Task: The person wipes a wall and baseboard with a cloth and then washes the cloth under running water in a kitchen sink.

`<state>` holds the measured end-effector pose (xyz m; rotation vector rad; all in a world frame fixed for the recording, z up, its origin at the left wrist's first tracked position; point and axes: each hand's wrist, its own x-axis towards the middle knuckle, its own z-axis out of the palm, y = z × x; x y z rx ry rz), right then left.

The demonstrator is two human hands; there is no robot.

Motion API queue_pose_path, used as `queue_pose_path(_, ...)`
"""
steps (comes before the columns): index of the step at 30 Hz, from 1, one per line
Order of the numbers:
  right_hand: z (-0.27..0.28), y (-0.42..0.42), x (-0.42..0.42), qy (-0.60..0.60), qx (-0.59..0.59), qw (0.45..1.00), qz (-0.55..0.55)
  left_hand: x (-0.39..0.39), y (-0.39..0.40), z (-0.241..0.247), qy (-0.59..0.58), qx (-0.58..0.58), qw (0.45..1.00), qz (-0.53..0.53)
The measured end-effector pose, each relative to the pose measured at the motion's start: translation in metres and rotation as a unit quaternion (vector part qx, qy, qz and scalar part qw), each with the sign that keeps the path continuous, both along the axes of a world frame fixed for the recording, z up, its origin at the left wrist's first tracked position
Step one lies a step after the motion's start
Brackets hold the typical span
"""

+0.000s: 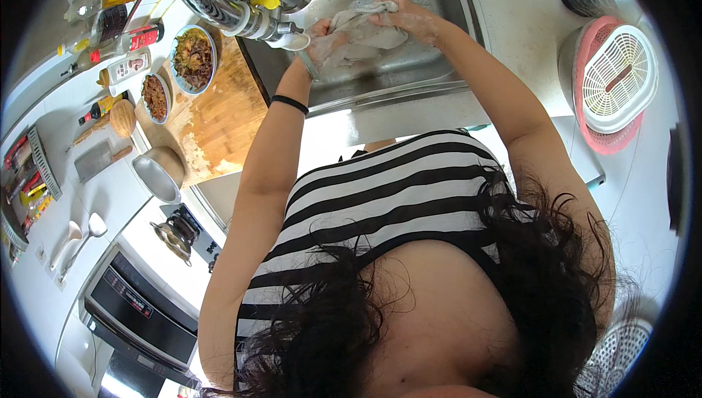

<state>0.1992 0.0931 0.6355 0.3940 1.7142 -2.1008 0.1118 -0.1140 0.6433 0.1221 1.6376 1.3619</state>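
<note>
Both my hands are inside the stainless steel sink point(384, 83), gripping a wet, pale cloth point(367, 36). My left hand point(326, 44) holds its left end beneath the faucet point(258, 22), and water runs down over that wrist. The upper right end of the cloth is in my right hand point(408, 17), whose skin looks wet and sudsy. Part of the cloth hangs in folds between and below the hands. The faucet spout partly hides my left hand.
Left of the sink is a wooden cutting board point(230, 107) with two bowls of food, one larger point(193, 60), one smaller point(156, 97). A metal pot point(159, 174) and several bottles point(129, 69) stand nearby. A pink basket with a white strainer point(618, 80) sits at right.
</note>
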Motion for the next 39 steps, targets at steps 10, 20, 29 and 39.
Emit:
queue_pose_path(10, 0.026, -0.070, 0.011, 0.190, 0.236, 0.941, -0.151, 0.028, 0.041, 0.029, -0.162, 0.058, 0.913, 0.371)
queue_pose_path(20, 0.031, -0.114, 0.010, 0.345, 0.449, 0.776, -0.276, 0.026, 0.022, -0.025, -0.208, 0.238, 0.942, 0.117)
queue_pose_path(29, -0.015, -0.108, 0.000, 0.329, 0.481, 0.782, -0.221, 0.015, -0.003, -0.046, -0.193, 0.167, 0.960, 0.111)
queue_pose_path(39, -0.034, -0.023, -0.036, 0.056, 0.326, 0.936, -0.122, 0.017, 0.019, 0.009, -0.314, 0.237, 0.898, 0.197)
